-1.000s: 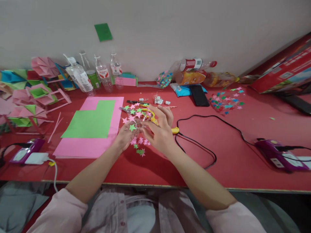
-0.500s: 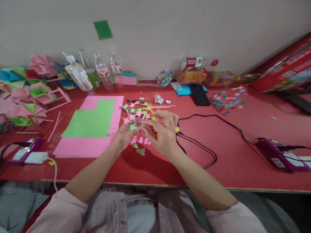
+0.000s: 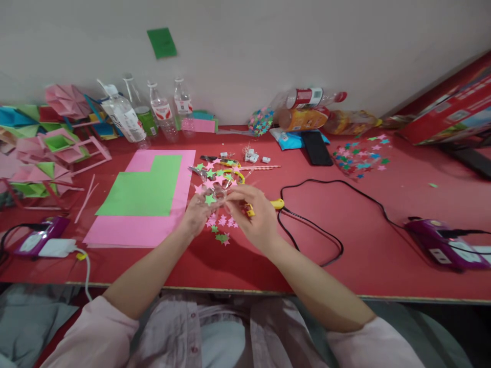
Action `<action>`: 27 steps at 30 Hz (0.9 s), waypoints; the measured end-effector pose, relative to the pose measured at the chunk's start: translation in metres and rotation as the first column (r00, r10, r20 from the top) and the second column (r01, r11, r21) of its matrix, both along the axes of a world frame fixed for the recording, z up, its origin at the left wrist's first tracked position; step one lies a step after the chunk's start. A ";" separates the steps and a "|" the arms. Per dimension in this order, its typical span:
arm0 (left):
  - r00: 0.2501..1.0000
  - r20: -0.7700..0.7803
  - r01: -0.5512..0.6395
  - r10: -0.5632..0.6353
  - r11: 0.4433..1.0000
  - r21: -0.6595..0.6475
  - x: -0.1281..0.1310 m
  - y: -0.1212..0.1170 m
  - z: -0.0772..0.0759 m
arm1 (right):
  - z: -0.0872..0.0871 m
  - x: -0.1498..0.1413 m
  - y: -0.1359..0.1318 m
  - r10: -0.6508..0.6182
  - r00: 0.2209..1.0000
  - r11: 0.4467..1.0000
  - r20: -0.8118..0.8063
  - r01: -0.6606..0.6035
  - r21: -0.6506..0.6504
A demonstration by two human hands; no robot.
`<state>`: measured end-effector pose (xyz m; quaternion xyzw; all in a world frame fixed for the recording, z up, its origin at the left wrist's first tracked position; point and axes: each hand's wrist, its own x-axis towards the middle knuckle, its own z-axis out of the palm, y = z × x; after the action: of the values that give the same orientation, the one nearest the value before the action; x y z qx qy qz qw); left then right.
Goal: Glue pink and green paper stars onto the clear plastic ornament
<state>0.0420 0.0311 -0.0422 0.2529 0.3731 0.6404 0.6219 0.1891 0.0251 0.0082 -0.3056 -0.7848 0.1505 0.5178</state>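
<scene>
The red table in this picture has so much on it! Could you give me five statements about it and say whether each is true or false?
1. The left hand holds a clear star-covered piece. True.
2. All the stars on that piece are blue. False: they are pink and green.
3. The black phone rests partly on a blue packet. True.
4. The right hand is holding the black phone. False: its fingertips are at the clear star-covered piece.
5. The green sheet lies on top of pink paper. True.
</scene>
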 end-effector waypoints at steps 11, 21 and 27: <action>1.000 0.007 0.003 -0.003 0.999 -0.035 0.001 -0.001 0.008 | -0.001 0.002 0.004 0.007 0.997 0.993 0.080 -0.017 0.121; 1.000 0.010 0.024 -0.024 1.000 -0.008 -0.001 0.000 0.003 | -0.003 0.002 0.007 0.018 0.996 0.993 0.088 -0.028 0.113; 0.999 0.033 0.018 -0.016 0.999 -0.040 0.000 0.000 0.006 | -0.003 0.005 0.008 0.015 0.995 0.992 0.098 -0.027 0.123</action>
<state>0.0422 0.0307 -0.0360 0.2328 0.3736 0.6314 0.6384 0.1937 0.0335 0.0052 -0.2714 -0.8200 0.0921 0.4955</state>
